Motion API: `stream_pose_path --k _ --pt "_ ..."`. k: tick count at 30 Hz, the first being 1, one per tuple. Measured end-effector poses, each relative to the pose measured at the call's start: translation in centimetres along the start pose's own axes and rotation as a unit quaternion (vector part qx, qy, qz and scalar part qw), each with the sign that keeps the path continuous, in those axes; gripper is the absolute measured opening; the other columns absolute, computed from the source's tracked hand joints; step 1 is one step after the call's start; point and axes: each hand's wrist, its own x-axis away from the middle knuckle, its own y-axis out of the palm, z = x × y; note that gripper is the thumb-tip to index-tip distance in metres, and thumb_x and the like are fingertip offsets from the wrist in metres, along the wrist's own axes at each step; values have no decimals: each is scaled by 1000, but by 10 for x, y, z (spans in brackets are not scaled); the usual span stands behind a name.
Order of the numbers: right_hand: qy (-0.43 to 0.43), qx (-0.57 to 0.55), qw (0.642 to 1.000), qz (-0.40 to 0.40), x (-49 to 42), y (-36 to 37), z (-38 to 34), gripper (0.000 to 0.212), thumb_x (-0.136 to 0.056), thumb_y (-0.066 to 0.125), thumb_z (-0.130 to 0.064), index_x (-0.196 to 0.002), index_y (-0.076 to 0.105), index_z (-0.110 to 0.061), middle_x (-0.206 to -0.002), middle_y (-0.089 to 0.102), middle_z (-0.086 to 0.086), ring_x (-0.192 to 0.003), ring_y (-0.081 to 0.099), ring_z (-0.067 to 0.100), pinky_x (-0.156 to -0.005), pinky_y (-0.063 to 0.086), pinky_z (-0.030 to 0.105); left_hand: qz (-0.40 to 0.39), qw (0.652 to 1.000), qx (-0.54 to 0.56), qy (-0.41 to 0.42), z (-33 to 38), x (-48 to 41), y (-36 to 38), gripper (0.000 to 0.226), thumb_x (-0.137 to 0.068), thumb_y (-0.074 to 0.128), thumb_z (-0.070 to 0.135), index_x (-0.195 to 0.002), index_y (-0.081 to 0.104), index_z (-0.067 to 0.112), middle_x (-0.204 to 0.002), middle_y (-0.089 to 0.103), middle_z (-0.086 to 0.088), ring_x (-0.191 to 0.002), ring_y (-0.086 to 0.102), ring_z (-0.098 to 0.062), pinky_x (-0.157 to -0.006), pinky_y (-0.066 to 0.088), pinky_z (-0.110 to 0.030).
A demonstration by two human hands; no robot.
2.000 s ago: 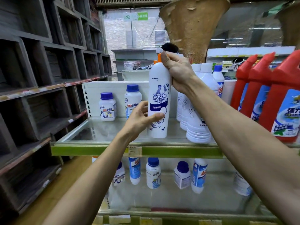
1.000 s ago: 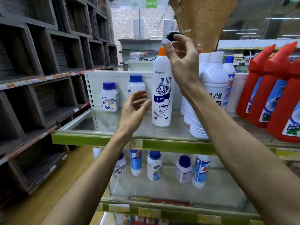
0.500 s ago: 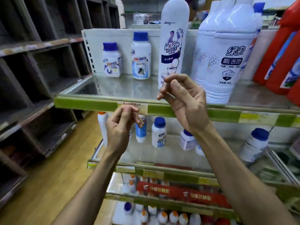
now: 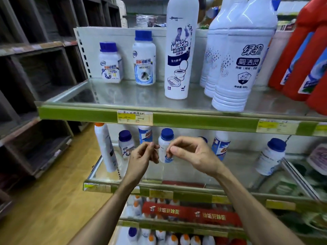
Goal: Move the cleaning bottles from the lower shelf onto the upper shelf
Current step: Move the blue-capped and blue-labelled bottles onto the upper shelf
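The tall white Mr Muscle bottle [image 4: 180,50] stands on the upper shelf [image 4: 79,114], between two small blue-capped bottles [image 4: 144,59] and large white bottles [image 4: 242,68]. On the lower shelf [image 4: 194,195] stand a tall orange-capped bottle [image 4: 105,147], a small blue-capped bottle [image 4: 125,144], blue-labelled bottles [image 4: 221,144] and a tilted bottle [image 4: 270,156] at the right. My left hand [image 4: 143,154] and right hand [image 4: 191,154] hover with loosely curled fingers on either side of a small white blue-capped bottle [image 4: 165,138]. Neither hand holds anything.
Red bottles [image 4: 300,59] crowd the upper shelf's right end. Dark wooden cubby shelves [image 4: 44,76] line the left side over a wooden floor [image 4: 44,200]. Below the lower shelf sit a red banner [image 4: 191,213] and several more bottles [image 4: 168,237].
Both hands let go of the Mr Muscle bottle, which now stands on the upper shelf, and dropped to the lower shelf. The view tilted down with them.
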Motion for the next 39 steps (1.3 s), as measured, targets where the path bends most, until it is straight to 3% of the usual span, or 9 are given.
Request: stream_pose_path --k 4,7,10,13,17,23,28,33,39 --pt "83 72 988 110 -12 8 61 9 -95 66 -16 -100 70 -22 -96 73 -6 -91 67 2 -83 53 20 18 998 -18 -55 -43 -14 9 21 -103 49 23 -101 64 8 -86 65 -14 -73 62 -21 -68 56 -31" --pt "117 87 961 233 -40 8 108 32 -92 72 -27 -121 61 -18 -114 67 0 -100 65 14 -83 57 31 30 995 -61 -78 -74 -24 14 14 -103 50 26 -101 58 15 -97 65 -12 -81 63 -21 -74 56 -34" --pt "148 104 955 234 -66 3 136 67 -87 75 -36 -144 44 -20 -139 50 5 -110 61 17 -84 60 34 34 990 -104 -87 -101 -31 16 10 -101 55 24 -107 55 16 -102 63 -9 -92 65 -29 -83 55 -41" --pt "161 122 957 210 -84 1 156 83 -84 78 -41 -152 35 -23 -150 45 7 -132 52 23 -102 50 38 32 986 -134 -93 -120 -35 17 21 -97 61 20 -116 53 13 -108 64 -13 -94 63 -27 -86 53 -42" --pt "137 147 952 231 -94 4 171 60 -84 77 -35 -137 53 -21 -132 65 4 -117 63 22 -98 53 36 8 987 -129 -98 -137 -32 14 38 -93 67 18 -127 51 11 -114 61 -11 -97 62 -23 -81 52 -30" --pt "63 184 956 220 -62 23 150 47 -82 80 -26 -125 61 -22 -108 68 -8 -104 66 12 -97 54 34 -33 990 -132 -26 -138 -26 10 75 -76 85 23 -137 41 23 -120 53 12 -109 56 -10 -96 51 -30" --pt "-11 88 968 236 -30 43 112 45 -83 79 -13 -126 63 -16 -107 66 -9 -78 61 -22 -60 50 5 -56 997 -26 42 -122 -8 16 76 -76 84 14 -137 43 29 -123 67 2 -111 67 -16 -90 57 -33" --pt "-98 81 967 219 -6 55 82 44 -79 84 -22 -118 64 -23 -115 69 -12 -103 66 -4 -88 55 20 -37 992 -25 115 -95 26 18 76 -70 85 29 -134 44 31 -117 70 5 -108 68 -13 -86 58 -29" --pt "-164 26 974 154 15 60 42 22 -89 67 -31 -111 64 -27 -110 69 -11 -103 67 15 -91 54 32 -66 986 -2 152 -54 67 26 91 -66 70 76 -127 51 11 -111 73 10 -100 71 -12 -79 55 -21"
